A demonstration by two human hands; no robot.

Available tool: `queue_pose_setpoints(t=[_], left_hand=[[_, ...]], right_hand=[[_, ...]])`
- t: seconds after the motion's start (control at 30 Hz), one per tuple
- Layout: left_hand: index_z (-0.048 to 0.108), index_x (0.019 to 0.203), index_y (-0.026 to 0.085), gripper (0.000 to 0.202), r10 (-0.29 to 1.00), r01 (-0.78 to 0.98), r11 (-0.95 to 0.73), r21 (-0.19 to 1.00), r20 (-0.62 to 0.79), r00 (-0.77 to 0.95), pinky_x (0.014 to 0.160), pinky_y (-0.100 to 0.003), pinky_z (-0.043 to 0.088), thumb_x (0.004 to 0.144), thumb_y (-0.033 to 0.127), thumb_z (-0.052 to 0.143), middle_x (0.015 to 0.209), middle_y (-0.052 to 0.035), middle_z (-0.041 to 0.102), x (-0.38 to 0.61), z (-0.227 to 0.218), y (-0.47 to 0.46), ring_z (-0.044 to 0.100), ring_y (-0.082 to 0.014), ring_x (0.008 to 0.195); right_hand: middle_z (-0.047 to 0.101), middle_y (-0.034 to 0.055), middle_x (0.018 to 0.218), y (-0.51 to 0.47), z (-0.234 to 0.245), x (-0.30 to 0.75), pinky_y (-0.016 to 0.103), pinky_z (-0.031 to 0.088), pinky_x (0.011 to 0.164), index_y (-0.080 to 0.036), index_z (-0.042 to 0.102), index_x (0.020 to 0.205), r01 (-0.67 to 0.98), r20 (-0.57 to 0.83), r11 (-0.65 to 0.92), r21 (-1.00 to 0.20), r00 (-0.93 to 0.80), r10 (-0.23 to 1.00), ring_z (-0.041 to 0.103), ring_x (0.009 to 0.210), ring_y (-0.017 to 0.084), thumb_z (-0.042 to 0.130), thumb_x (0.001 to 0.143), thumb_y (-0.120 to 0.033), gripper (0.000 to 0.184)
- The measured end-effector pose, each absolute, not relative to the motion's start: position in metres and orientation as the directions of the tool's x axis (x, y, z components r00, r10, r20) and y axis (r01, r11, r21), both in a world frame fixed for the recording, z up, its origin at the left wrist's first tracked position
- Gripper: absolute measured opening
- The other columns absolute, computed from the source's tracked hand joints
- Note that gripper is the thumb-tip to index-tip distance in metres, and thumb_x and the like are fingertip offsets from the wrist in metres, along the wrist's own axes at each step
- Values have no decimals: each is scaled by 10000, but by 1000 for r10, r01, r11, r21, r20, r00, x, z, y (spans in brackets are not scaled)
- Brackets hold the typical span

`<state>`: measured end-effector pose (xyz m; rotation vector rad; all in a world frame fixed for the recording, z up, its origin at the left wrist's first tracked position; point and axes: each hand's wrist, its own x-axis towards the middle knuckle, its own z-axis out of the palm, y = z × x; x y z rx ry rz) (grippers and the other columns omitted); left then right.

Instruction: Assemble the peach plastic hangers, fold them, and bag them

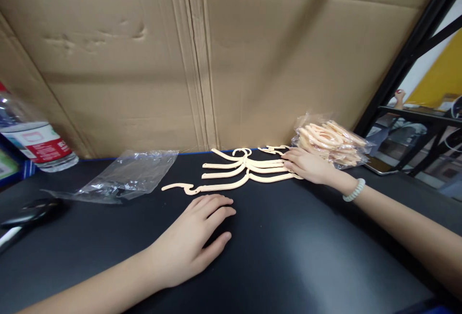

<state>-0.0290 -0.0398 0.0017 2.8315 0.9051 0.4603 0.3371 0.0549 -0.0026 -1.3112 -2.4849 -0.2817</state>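
Note:
Cream plastic folding-hanger pieces point(267, 178) with curved arms lie grouped on the dark table, a round hook point(242, 152) at their top middle. One slim hooked piece point(178, 186) reaches out at their left end. My left hand point(191, 237) rests palm down on the table just in front of them, fingers apart and holding nothing. At the right ends of the hanger arms, my right hand point(310, 165) lies with fingers stretched over and touching them. Behind its fingertips are some smaller cream pieces point(272, 150). Its fingers partly hide the arm ends.
A clear bag full of similar cream pieces point(325, 141) sits beyond my right hand. To the left are a crumpled clear plastic bag point(126, 177), a bottle with a red and white label point(43, 143) and a black mouse-like object point(29, 213). Cardboard point(144, 64) stands behind the table.

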Motion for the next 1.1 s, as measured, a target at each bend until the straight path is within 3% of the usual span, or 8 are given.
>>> queue_pose_setpoints(t=[0.37, 0.53, 0.7, 0.8, 0.9, 1.0, 1.1], left_hand=[[533, 1268, 229, 331, 582, 540, -813, 220, 261, 770, 1059, -446, 422, 940, 248, 489, 1331, -92, 550, -29, 1, -39, 479, -267, 1263], [551, 1251, 230, 325, 578, 529, -815, 237, 276, 768, 1054, -448, 428, 930, 233, 498, 1313, -89, 575, -29, 2, -40, 487, -275, 1256], [555, 1250, 235, 326, 577, 524, -815, 247, 273, 770, 1057, -453, 425, 929, 226, 501, 1311, -90, 578, -29, 3, -41, 487, -280, 1256], [552, 1255, 235, 330, 577, 523, -815, 248, 274, 769, 1053, -452, 428, 928, 227, 504, 1315, -94, 574, -29, 3, -40, 489, -279, 1253], [545, 1259, 228, 328, 581, 532, -813, 236, 264, 770, 1061, -452, 421, 935, 233, 494, 1325, -97, 563, -29, 3, -40, 478, -278, 1263], [542, 1263, 227, 329, 584, 537, -811, 233, 250, 772, 1066, -446, 417, 939, 238, 487, 1329, -97, 557, -28, 4, -40, 470, -274, 1271], [542, 1267, 229, 334, 584, 536, -810, 236, 249, 773, 1068, -440, 416, 938, 234, 488, 1322, -91, 563, -28, 4, -40, 471, -270, 1271]], right_hand=[[694, 106, 959, 48, 9, 334, 423, 522, 811, -184, 652, 963, 796, 607, 576, -186, -368, 704, 642, 902, 257, 409, 977, -340, 289], [694, 77, 887, 44, 11, 328, 406, 550, 787, -194, 651, 885, 743, 742, 575, -343, -162, 650, 657, 838, 228, 548, 913, -333, 175], [661, 58, 835, 40, 9, 325, 395, 578, 747, -205, 621, 814, 678, 783, 555, -483, 51, 619, 653, 777, 209, 626, 852, -366, 166], [657, 61, 831, 39, 10, 325, 370, 570, 702, -203, 609, 823, 703, 793, 538, -465, 61, 606, 643, 757, 202, 589, 869, -357, 163], [680, 73, 852, 39, 10, 327, 334, 553, 634, -186, 619, 904, 767, 725, 517, -380, -100, 682, 648, 751, 203, 540, 878, -319, 156], [711, 92, 883, 41, 8, 329, 371, 545, 699, -171, 646, 926, 830, 604, 499, -249, -270, 750, 661, 796, 228, 531, 865, -294, 179], [730, 106, 897, 42, 6, 329, 415, 527, 758, -169, 685, 888, 851, 527, 490, -187, -335, 781, 664, 836, 266, 570, 852, -331, 202]])
